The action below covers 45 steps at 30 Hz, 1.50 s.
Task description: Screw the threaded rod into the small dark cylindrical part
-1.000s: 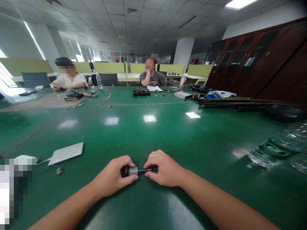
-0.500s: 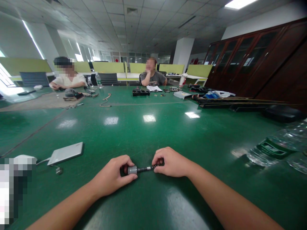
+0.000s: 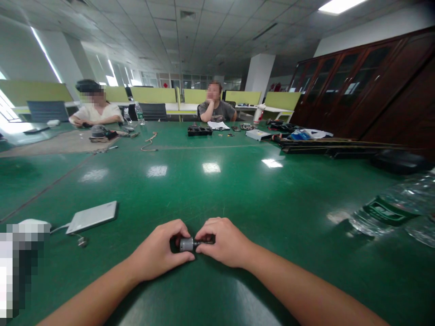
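Note:
Low in the middle of the view, my left hand [image 3: 159, 249] grips a short grey metal cylinder [image 3: 186, 245] between thumb and fingers. A thin dark shaft [image 3: 197, 243] points right from the cylinder's end. My right hand [image 3: 226, 242] is closed round the shaft close to the cylinder, and its fingers hide most of it. Both hands rest low over the green table [image 3: 190, 190], their fingertips nearly touching.
To the left lies a white power bank [image 3: 93, 218] with a cable. Plastic bottles [image 3: 387, 210] lie at the right. Across the table are a black tray [image 3: 200, 131], long dark strips [image 3: 322, 146] and two seated people.
My right hand has moved left along the shaft, up to the cylinder. The small coiled dark part at its fingertips is now hidden. My left hand has barely moved.

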Motion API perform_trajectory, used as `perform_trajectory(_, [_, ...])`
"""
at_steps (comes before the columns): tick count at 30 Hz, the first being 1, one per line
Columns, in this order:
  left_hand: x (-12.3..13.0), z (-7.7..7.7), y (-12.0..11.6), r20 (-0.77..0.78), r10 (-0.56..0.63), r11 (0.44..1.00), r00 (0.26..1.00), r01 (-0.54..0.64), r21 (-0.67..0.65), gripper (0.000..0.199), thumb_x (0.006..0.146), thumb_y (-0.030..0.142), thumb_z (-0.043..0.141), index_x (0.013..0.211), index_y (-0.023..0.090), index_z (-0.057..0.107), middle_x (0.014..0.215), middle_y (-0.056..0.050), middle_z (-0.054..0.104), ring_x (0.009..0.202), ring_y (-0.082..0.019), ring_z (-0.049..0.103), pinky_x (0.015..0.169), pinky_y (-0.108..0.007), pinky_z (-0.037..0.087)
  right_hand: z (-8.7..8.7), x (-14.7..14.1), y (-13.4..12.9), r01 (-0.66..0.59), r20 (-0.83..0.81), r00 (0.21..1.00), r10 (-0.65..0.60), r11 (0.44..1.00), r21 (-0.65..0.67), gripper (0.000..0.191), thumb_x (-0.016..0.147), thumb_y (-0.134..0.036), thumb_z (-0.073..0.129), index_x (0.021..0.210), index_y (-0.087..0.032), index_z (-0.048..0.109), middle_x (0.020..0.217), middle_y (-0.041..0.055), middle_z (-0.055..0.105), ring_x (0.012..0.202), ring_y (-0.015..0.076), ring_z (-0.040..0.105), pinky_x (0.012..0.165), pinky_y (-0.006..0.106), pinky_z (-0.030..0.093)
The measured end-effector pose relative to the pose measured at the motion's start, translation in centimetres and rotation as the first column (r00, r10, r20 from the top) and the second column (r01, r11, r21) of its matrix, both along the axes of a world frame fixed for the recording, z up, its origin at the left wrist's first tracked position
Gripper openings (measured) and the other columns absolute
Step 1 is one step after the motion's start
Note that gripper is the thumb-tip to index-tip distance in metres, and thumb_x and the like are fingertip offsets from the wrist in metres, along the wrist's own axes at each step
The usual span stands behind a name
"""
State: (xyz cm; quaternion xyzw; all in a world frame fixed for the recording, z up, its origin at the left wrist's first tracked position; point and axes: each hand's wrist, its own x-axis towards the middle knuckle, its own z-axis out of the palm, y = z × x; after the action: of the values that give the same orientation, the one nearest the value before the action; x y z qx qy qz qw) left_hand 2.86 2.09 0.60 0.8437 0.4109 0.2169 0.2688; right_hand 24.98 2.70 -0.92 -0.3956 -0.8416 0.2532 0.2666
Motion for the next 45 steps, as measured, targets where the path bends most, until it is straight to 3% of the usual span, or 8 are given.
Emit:
perform_trajectory(5, [-0.1, 0.0, 0.2, 0.013, -0.025, 0.999, 1.000, 0.026, -0.022, 0.010, 0.082, 0.027, 0.066, 0.088, 0.019, 0.063, 0.079, 0.001, 0.061, 0.071, -0.015, 0.057, 0.065, -0.025, 0.042, -0.5, -0.5, -0.2, -0.036, -0.008, 0.999, 0.037, 0.997, 0.067, 0.014, 0.076, -0.024, 0.076, 0.089, -0.019, 0.075, 0.076, 0.0011, 0.070, 0.074, 0.0141, 0.061, 0.071, 0.026, 0.043])
perform_trajectory(19, [0.2, 0.0, 0.0, -0.049, 0.056, 0.997, 0.997, -0.059, -0.045, 0.019, 0.076, 0.030, 0.072, 0.090, 0.019, 0.065, 0.077, 0.001, 0.062, 0.069, -0.016, 0.058, 0.062, -0.024, 0.041, -0.5, 0.0, -0.3, -0.050, 0.044, 0.998, 0.046, 0.993, 0.107, 0.016, 0.079, -0.023, 0.071, 0.095, -0.022, 0.073, 0.085, 0.0019, 0.072, 0.085, 0.0176, 0.062, 0.084, 0.033, 0.041])
perform_trajectory(45, [0.2, -0.2, 0.1, -0.037, 0.033, 0.999, 0.999, -0.034, -0.028, 0.018, 0.078, 0.031, 0.071, 0.085, 0.019, 0.060, 0.078, 0.001, 0.060, 0.069, -0.015, 0.056, 0.062, -0.024, 0.041, 0.0, 0.4, -0.3, -0.053, 0.070, 0.997, 0.046, 0.992, 0.111, 0.012, 0.077, -0.022, 0.070, 0.089, -0.021, 0.072, 0.078, 0.0006, 0.069, 0.077, 0.0163, 0.060, 0.080, 0.032, 0.040])
